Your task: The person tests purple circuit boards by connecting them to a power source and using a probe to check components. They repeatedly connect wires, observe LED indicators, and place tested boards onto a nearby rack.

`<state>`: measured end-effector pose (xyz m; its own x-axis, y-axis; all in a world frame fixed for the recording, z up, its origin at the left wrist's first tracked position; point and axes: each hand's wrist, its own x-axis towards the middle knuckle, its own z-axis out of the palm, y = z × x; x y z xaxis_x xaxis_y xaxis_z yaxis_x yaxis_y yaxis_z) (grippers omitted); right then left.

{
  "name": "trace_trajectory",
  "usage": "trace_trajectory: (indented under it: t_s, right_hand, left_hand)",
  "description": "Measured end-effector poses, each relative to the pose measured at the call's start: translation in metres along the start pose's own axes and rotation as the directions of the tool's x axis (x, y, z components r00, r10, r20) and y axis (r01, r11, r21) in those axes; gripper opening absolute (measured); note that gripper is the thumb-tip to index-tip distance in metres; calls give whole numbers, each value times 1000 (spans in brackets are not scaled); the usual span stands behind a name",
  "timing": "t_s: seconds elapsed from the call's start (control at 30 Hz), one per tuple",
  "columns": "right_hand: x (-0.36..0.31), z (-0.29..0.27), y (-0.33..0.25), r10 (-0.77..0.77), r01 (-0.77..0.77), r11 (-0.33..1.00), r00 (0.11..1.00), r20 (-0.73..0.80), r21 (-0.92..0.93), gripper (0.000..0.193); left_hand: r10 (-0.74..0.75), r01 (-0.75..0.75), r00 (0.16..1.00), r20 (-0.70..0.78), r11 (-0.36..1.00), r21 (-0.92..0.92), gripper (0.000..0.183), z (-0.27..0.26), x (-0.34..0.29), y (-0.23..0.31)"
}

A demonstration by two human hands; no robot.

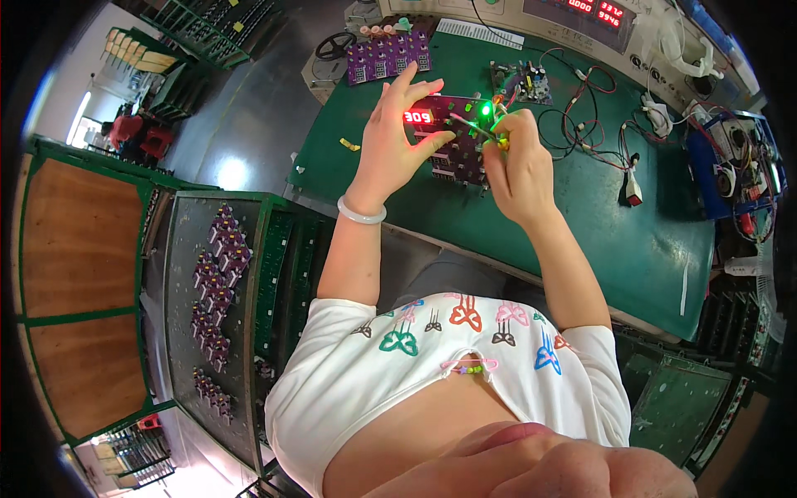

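Dark purple rectangular circuit board (pixel 466 158), one: red digit display lit at its upper left, a green lamp glowing at its upper right; located between my two hands, over the far half of the green-topped worktable (pixel 631 266).

Dull green flat metal tray (pixel 184 249), far left, beside the table — bearing rows of small purple boards with white parts (pixel 214 295).

Small yellow strip (pixel 349 144), lying near the table's left edge.

My left hand (pixel 384 143), white ring-shaped bangle (pixel 362 212) at the wrist: fingers spread, thumb laid across the board's face; whether the other fingers grip from behind, I cannot tell.

Purple panel of several boards with digit displays (pixel 383 62), lying beyond that hand.

Slim pinkish rod (pixel 466 124), crossing the board's upper face toward my right fingertips.

White flat ruled strip (pixel 480 34), at the table's far side.

Bare circuit board with tall components (pixel 521 82), just beyond my right hand (pixel 525 166), whose thumb and fingertips pinch the rod at the board's right side; glare blurs the exact contact.

Red and black thin cables (pixel 588 148), looped on the table.

White connector with a red end (pixel 633 189), near them.

Blue open bin (pixel 706 178), far right — filled with wires and parts.
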<state>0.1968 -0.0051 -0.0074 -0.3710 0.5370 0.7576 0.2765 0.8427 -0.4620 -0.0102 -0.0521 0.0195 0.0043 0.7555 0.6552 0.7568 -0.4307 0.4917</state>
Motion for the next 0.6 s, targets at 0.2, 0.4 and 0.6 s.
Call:
trace_trajectory:
  t_s: [0.2, 0.4, 0.6]
  right_hand:
    - [-7, 2, 1, -6, 7, 999, 1000, 18, -47, 17]
    - [-4, 4, -3, -42, 41, 999, 997, -63, -23, 16]
    - [-3, 2, -8, 28, -27, 999, 999, -46, 28, 15]
  left_hand:
    - [-9, 9, 1000, 2, 997, -81, 84, 4, -1, -5]
    - [13, -13, 1000, 8, 998, -62, 80, 3, 0, -3]
    - [-27, 28, 999, 26, 999, -43, 67, 2, 1, 4]
